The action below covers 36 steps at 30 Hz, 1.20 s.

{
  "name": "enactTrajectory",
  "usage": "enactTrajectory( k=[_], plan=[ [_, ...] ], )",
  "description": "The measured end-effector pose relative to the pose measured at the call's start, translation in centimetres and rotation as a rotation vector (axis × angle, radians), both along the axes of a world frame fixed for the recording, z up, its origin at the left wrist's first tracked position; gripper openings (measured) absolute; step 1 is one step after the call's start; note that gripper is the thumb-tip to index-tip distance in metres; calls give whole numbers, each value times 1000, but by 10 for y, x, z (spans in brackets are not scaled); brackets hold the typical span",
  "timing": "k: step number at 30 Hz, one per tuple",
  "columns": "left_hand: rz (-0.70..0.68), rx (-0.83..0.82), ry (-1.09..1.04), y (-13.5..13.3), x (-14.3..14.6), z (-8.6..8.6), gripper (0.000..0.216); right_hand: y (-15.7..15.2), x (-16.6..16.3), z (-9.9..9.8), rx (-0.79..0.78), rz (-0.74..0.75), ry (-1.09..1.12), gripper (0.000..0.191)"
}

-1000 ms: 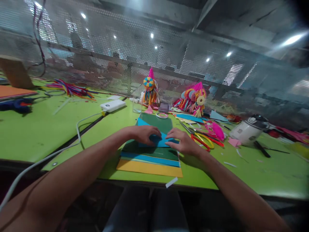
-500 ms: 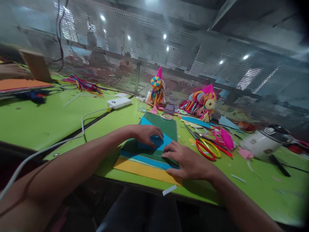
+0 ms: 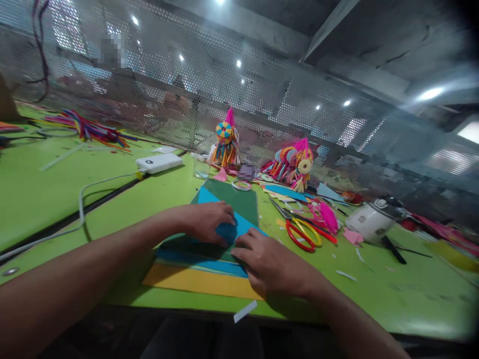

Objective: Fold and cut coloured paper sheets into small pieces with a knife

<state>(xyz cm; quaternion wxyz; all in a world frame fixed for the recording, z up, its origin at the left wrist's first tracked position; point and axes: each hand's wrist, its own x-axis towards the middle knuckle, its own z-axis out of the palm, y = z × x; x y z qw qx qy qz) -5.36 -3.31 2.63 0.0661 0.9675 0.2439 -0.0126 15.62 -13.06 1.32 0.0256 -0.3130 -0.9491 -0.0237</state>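
A light blue paper sheet (image 3: 239, 225) lies on a stack of coloured sheets, dark green (image 3: 239, 205) on top, then blue and yellow (image 3: 194, 280), on the green table (image 3: 112, 199). My left hand (image 3: 209, 222) presses down on the blue paper with its fingers bent over a fold. My right hand (image 3: 269, 264) rests flat on the near right part of the stack, fingers stretched toward the blue paper's lower edge.
Red and yellow handled scissors (image 3: 303, 234) lie right of the stack. Beyond it are a tape ring (image 3: 241, 185), paper ornaments (image 3: 224, 139), a white power bank (image 3: 159, 163) with a cable, and a white rice cooker (image 3: 374, 222). A mesh screen closes the back.
My right hand has slid from the blue paper's right edge toward me onto the stack's near right part. My left hand has stayed on the paper. The camera has shifted.
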Motion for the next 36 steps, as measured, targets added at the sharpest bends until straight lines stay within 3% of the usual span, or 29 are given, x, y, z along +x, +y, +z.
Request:
enactTrajectory(
  k=[6,14,20,28,36],
  plan=[
    [-31,8,-10,-2,-1,4,39,8,-2,-2,11,-29,55,16],
    [-27,-136,-58,8,-6,2,43,29,15,-12,-53,-26,351,15],
    [20,-273,-30,8,-9,12,46,32,18,-14,-84,-16,424,21],
    [-12,-300,29,9,-10,14,55,39,22,-12,-160,12,519,21],
    [-26,-298,41,8,-8,16,26,30,25,4,-224,-1,598,23]
  ],
)
